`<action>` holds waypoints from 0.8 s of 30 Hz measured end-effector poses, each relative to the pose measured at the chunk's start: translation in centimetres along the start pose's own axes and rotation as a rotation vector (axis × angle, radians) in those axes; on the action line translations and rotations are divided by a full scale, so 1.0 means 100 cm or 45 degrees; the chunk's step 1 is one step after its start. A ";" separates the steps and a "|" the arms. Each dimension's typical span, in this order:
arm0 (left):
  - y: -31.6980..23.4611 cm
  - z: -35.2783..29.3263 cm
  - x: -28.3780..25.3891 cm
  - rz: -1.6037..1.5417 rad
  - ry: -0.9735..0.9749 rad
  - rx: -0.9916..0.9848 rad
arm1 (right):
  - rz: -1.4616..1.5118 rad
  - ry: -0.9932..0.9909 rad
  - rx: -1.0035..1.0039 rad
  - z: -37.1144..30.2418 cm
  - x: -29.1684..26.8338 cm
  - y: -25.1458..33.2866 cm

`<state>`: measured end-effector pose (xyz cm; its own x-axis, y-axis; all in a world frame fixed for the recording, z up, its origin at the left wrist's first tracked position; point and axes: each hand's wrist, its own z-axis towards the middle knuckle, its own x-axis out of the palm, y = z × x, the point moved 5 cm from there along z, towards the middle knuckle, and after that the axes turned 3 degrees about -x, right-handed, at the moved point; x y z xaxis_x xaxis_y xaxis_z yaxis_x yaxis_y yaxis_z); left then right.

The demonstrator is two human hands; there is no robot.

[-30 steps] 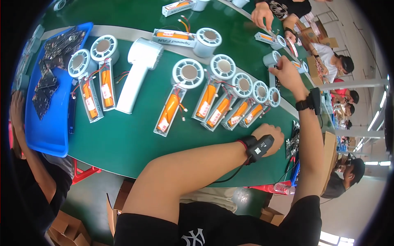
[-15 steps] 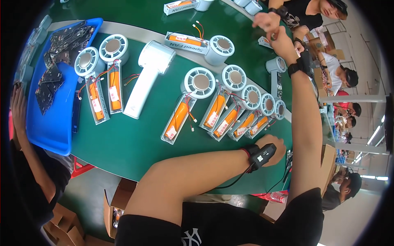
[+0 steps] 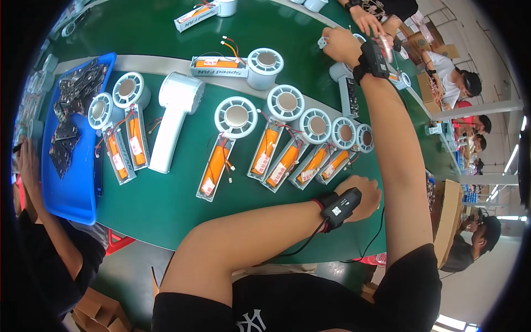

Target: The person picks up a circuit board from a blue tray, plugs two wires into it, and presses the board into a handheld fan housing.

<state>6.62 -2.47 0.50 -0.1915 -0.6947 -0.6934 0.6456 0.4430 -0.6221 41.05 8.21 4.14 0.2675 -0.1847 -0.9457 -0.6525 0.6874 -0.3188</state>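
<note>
Over the desk (image 3: 152, 207), the right hand (image 3: 341, 46) is pinching a pale-blue piece (image 3: 322, 42), handheld fan (image 3: 348, 95) at six o'clock, left hand (image 3: 362, 198) grip unclear.

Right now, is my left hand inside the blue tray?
No, your left hand is near an open fan, right of the tray.

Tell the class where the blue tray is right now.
In the head view, the blue tray is at the left side of the green table, holding dark circuit boards, just left of two fans with orange batteries.
</note>
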 end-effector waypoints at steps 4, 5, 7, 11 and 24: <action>0.005 -0.002 -0.002 -0.062 -0.058 -0.050 | 0.213 0.001 0.091 -0.004 -0.019 0.008; 0.006 -0.003 -0.004 -0.086 -0.086 -0.057 | 0.266 -0.026 0.143 -0.011 -0.028 0.004; 0.006 -0.004 -0.008 -0.092 -0.061 -0.027 | 0.422 -0.245 0.195 -0.034 -0.055 -0.014; 0.004 -0.004 -0.016 -0.086 -0.021 0.008 | 0.991 -0.772 0.325 -0.102 -0.120 -0.038; -0.001 -0.006 -0.051 -0.443 -0.745 0.080 | 0.523 -0.318 -0.102 -0.343 -0.128 0.052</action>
<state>7.12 1.39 3.84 0.0238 -0.9906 -0.1348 0.6641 0.1165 -0.7385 9.98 -9.94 12.40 0.1322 0.2716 -0.9533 -0.7896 0.6102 0.0643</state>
